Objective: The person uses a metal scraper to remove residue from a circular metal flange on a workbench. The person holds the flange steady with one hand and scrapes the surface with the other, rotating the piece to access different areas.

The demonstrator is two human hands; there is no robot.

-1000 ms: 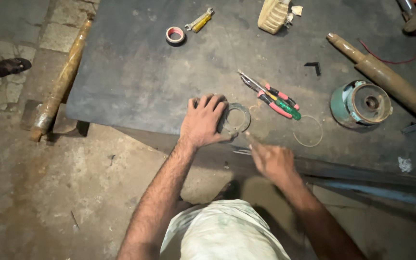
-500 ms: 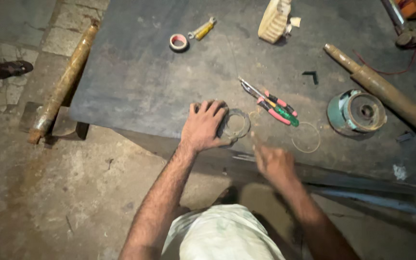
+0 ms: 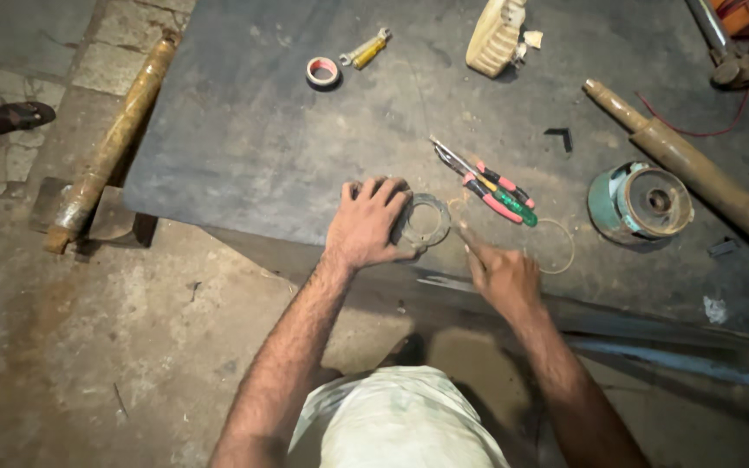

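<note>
My left hand (image 3: 373, 222) lies flat on the dark metal sheet (image 3: 270, 130), its fingers pressing on the left side of a grey metal ring-shaped part (image 3: 426, 222). Just right of the ring, my right hand (image 3: 501, 276) is closed around a thin tool whose tip points at the ring's edge; the tool itself is mostly hidden and blurred. Pliers and screwdrivers with red and green handles (image 3: 489, 185) lie just beyond the ring. A thin wire ring (image 3: 555, 246) lies to the right of my right hand.
A teal motor housing (image 3: 640, 203) stands at the right, with a long rusty shaft (image 3: 695, 170) behind it. A tape roll (image 3: 323, 72), a yellow tool (image 3: 367, 48) and a pale ribbed part (image 3: 498, 36) lie further back. Another person's sandalled foot (image 3: 9, 116) is at the left.
My right hand has shifted slightly up and toward the ring, while my left hand stays pressed on it. The camera view has drifted a little.
</note>
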